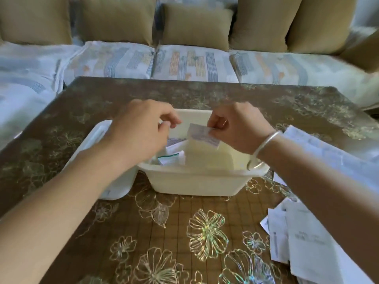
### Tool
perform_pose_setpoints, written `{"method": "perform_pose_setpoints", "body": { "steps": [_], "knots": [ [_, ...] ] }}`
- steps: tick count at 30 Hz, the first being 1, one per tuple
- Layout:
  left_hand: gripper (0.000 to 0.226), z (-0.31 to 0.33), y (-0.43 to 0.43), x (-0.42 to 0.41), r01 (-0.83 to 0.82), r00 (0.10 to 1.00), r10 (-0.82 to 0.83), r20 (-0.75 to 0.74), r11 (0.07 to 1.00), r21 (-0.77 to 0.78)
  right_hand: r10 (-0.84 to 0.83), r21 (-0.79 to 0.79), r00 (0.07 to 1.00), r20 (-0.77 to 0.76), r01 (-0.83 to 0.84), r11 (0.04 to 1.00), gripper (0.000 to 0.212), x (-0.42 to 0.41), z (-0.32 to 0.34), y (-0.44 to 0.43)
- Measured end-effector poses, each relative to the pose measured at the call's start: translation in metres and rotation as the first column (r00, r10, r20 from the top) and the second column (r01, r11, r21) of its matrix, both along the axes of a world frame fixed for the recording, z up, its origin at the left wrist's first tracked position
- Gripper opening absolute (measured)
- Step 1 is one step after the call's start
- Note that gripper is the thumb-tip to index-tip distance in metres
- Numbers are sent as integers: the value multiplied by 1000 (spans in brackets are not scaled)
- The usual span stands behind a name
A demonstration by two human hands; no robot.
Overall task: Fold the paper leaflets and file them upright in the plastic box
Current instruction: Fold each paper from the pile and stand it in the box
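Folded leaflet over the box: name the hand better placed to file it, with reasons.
Right. The right hand pinches the folded leaflet directly above the plastic box; the left hand, fingers curled, holds no visible paper.

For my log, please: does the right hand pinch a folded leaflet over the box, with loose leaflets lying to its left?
No: in the head view the right hand pinches a folded leaflet over the box, but the loose leaflets lie to its right.
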State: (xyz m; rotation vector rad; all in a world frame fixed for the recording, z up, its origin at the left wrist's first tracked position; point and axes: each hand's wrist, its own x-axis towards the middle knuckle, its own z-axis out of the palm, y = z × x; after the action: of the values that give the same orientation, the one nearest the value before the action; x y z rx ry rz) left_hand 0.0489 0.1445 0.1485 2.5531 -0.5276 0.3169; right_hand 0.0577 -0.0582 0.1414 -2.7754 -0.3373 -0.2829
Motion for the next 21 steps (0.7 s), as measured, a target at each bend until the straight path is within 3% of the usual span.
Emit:
{"method": "perform_pose_setpoints", "body": {
  "steps": [4,10,13,18,21],
  "knots": [
    [33,-10,-11,22,123,981,-77,-178,957,262,-20,-259,994,-107,-8,966,13,26,-18,9],
    [23,-28,-14,42,206,927,-36,-374,881,425,24,-355,989,-144,-74,932,14,40,-27,18],
    [25,-28,-19,42,245,925,-31,-378,811,532,63,-406,989,-135,-114,907,15,44,-37,25],
    [17,-31,-16,45,231,942,-55,-332,821,521,113,-426,987,-111,-150,892,16,51,-47,43],
    [15,-25,-5,49,212,963,-117,-244,887,409,124,-375,981,-147,-171,911,16,55,-49,52]
  ]
}}
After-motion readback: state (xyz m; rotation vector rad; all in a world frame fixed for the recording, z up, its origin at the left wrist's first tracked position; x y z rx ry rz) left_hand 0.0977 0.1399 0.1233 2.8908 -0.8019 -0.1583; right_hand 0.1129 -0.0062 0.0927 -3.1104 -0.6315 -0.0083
